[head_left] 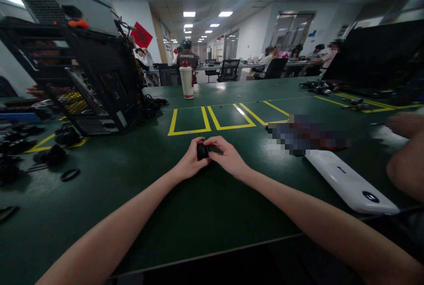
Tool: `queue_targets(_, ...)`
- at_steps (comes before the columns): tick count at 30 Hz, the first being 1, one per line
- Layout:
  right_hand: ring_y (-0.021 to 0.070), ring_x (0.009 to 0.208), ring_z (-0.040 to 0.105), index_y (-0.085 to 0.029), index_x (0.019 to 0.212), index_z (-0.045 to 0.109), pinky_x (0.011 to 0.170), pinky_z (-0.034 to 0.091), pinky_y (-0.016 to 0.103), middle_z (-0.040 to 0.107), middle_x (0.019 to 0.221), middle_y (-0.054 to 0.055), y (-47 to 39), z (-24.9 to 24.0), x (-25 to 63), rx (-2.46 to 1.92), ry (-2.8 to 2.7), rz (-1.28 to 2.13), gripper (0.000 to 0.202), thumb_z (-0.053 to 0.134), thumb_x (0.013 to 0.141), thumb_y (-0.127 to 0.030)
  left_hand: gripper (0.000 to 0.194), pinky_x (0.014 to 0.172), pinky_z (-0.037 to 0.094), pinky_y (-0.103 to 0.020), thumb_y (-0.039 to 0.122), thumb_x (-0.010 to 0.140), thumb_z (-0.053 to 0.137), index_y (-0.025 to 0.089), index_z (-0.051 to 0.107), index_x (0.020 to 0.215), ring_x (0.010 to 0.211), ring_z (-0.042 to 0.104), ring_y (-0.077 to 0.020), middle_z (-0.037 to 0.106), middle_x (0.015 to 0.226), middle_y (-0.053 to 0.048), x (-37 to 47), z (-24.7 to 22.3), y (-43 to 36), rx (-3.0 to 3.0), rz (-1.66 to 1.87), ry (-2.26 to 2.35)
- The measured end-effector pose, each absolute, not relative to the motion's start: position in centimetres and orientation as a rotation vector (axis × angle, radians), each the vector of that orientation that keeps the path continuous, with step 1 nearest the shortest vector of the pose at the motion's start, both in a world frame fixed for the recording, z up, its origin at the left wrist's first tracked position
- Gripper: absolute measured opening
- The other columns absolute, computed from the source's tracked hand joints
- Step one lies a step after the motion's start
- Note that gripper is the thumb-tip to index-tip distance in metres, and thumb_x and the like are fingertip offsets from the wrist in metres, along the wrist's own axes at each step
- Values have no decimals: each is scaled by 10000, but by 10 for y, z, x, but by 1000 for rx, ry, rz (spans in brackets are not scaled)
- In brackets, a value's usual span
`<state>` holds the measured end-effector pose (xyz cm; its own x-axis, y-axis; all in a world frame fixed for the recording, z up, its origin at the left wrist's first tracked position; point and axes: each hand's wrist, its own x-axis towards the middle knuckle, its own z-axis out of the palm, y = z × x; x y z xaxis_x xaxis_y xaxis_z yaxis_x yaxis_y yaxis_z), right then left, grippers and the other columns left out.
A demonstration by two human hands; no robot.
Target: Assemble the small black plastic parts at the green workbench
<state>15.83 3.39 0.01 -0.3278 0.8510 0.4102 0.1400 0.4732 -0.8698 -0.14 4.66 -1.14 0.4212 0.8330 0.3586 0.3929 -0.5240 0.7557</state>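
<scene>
A small black round object point(202, 151) is between my two hands, just above the green table point(198, 205) near its middle. My left hand point(190, 161) wraps round its left side, with the thumb below and the fingers behind. The fingertips and thumb of my right hand point(227, 156) pinch its right side. What exactly the object is cannot be made out. Beyond the hands, yellow tape outlines point(189, 133) mark the tabletop.
At the left stands a black computer case point(99, 77), with dark cables and a black ring point(70, 175) beside it. A white cup point(187, 83) stands farther back. To the right lie a white device point(351, 181) and another person's arm point(409, 166).
</scene>
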Motion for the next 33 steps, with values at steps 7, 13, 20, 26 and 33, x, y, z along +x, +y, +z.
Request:
queue_targets(7, 147, 1004, 515, -209, 918, 556, 953, 384, 359, 535, 987, 8, 38, -1, 156, -839, -1750, 895, 163, 521, 770, -150, 566, 974, 334, -418, 211, 724, 580, 137, 272, 1193, 1114, 404, -241, 377, 1192, -122, -2, -12, 48, 2106, 976, 1033)
queue_targets(13, 159, 1070, 489, -232, 1053, 539, 946, 399, 356, 485, 1098, 30, 39, -4, 158, -880, -1747, 960, 297, 517, 771, -140, 561, 963, 347, -417, 200, 722, 578, 133, 280, 1192, 1091, 422, -239, 398, 1158, -117, 0, -9, 45, 2083, 977, 1021)
queue_targets(20, 178, 1076, 492, -241, 1071, 538, 957, 376, 399, 509, 1124, 30, 38, -6, 159, -913, -1701, 1066, 301, 530, 774, -194, 580, 992, 317, -424, 212, 721, 579, 138, 263, 1201, 1127, 402, -241, 377, 1198, -124, -1, -9, 44, 2067, 973, 1037)
queue_targets(26, 171, 1026, 526, -218, 952, 563, 924, 401, 385, 558, 1052, 25, 41, -6, 157, -876, -1652, 1107, 170, 520, 787, -219, 580, 992, 308, -437, 211, 711, 584, 121, 270, 1190, 1128, 407, -247, 389, 1191, -134, 0, -10, 46, 2087, 988, 1046)
queue_targets(33, 165, 1087, 482, -226, 1089, 537, 982, 351, 373, 497, 1126, 35, 38, -3, 158, -910, -1709, 1044, 322, 523, 772, -172, 567, 979, 332, -419, 211, 723, 579, 142, 275, 1197, 1108, 418, -236, 397, 1167, -112, -2, -11, 46, 2076, 981, 1024)
